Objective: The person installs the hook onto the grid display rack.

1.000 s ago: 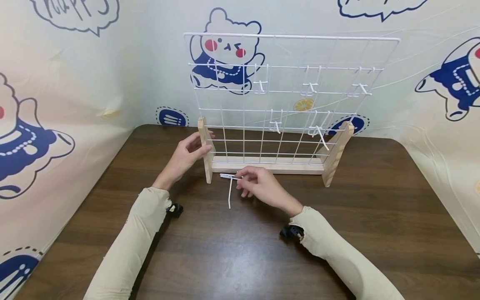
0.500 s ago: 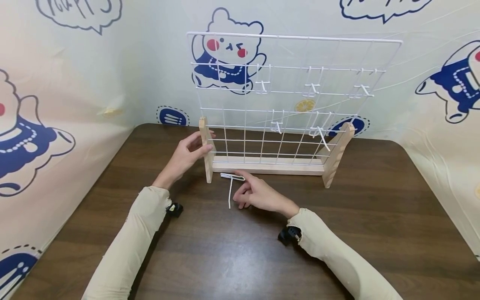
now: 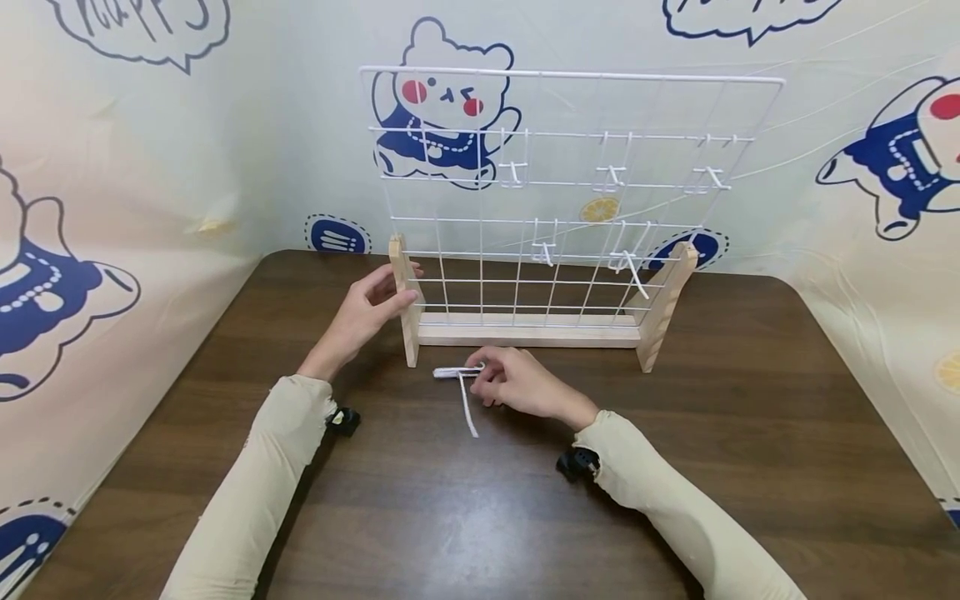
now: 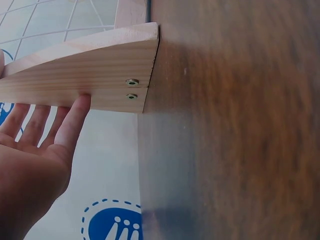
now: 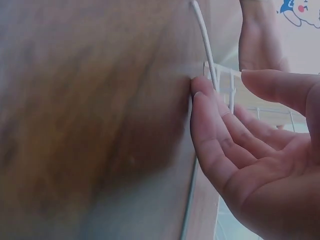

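Note:
A white wire display hook lies on the table in front of the grid stand, its prong pointing towards me. My right hand is at the hook's looped right end, fingers bent over it. In the right wrist view the thumb stands well apart from the fingers, and the hook's white prong rises past the fingertips. My left hand holds the stand's left wooden leg, thumb in front and fingers reaching behind. Fingertips meet the leg's edge in the left wrist view.
The white wire grid leans back in the wooden stand, several hooks hanging on its right and middle parts. A wooden crossbar joins the legs; the right leg stands opposite. Behind the brown table hangs a printed cloth.
The hook has slid a little towards me, away from the crossbar, and its prong has turned slightly right. My right index finger has bent from straight. The left hand keeps its hold.

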{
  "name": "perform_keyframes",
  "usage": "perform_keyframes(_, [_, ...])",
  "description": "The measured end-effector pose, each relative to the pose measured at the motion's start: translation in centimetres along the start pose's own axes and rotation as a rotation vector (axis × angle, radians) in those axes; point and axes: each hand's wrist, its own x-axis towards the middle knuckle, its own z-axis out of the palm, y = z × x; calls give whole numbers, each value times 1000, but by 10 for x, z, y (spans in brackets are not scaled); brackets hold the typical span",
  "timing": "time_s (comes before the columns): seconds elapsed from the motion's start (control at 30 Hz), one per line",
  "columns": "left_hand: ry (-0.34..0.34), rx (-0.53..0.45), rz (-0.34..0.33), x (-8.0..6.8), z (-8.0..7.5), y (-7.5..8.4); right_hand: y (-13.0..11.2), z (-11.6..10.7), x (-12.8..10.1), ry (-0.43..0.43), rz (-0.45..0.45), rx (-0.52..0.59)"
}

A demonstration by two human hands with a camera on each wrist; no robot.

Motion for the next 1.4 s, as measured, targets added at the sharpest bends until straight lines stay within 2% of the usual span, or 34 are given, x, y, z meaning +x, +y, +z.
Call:
perform_keyframes(0.23, [-4,9,2,0,0,1,2,-11,-2,66,-62,-210])
perform_keyframes(0.53, [-6,5,-6,0,0,0,2,-13,-3,103,-102,-266])
perform_keyframes(0.7, [-9,8,-14,0,1,4,-1,-16,-4,103,-69,-277])
perform_keyframes(0.8, [-6,8,-17,0,1,4,-2,-17,-6,101,-30,-325])
perform_keyframes(1.0, [2,7,-19,-1,1,3,-3,-11,-8,25,25,-419])
perform_keyframes(1.13, [4,-1,-18,-2,2,4,-5,-7,-9,-6,19,-422])
perform_keyframes(1.4, [0,-2,-15,-1,2,5,-6,-5,-9,-68,0,-313])
